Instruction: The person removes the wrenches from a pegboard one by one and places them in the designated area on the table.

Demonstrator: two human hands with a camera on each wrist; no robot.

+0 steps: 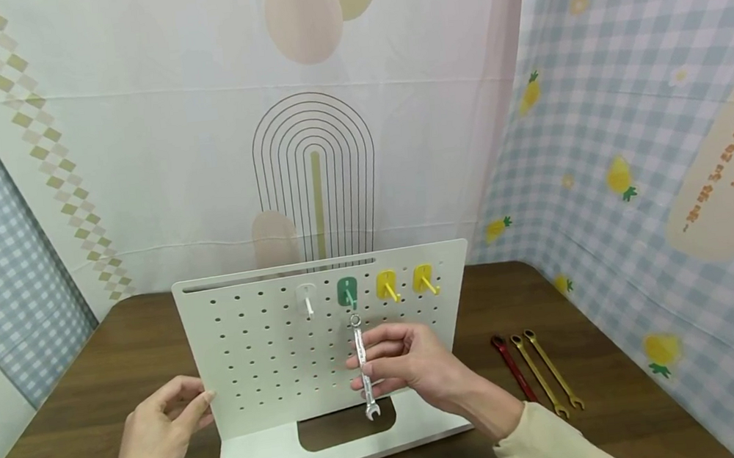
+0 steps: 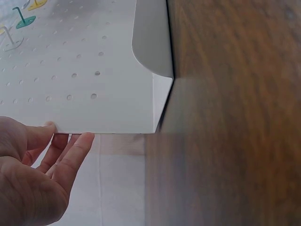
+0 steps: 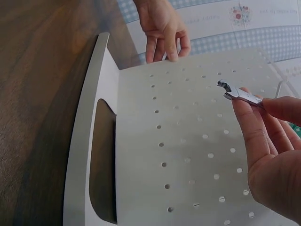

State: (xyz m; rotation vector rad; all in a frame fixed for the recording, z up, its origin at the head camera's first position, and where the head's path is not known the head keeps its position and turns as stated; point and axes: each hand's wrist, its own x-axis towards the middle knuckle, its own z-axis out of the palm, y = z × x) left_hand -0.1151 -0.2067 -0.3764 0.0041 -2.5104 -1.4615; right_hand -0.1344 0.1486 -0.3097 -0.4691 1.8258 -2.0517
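A silver combination wrench point(image 1: 363, 369) is pinched between thumb and fingers of my right hand point(image 1: 413, 363). It stands nearly upright, ring end on top, just below the green hook point(image 1: 348, 292) on a white pegboard point(image 1: 260, 357). In the right wrist view the open jaw end of the wrench point(image 3: 240, 95) points away from the fingers. My left hand point(image 1: 167, 425) grips the pegboard's left edge, thumb on the front face; the left wrist view shows the fingers point(image 2: 70, 160) behind that edge.
A white hook point(image 1: 307, 301) and two yellow hooks point(image 1: 387, 286) are also on the board. On the wooden table point(image 1: 120, 348), to the right, lie a red wrench point(image 1: 515, 368) and two gold wrenches point(image 1: 540, 376). Patterned cloth hangs behind and at the sides.
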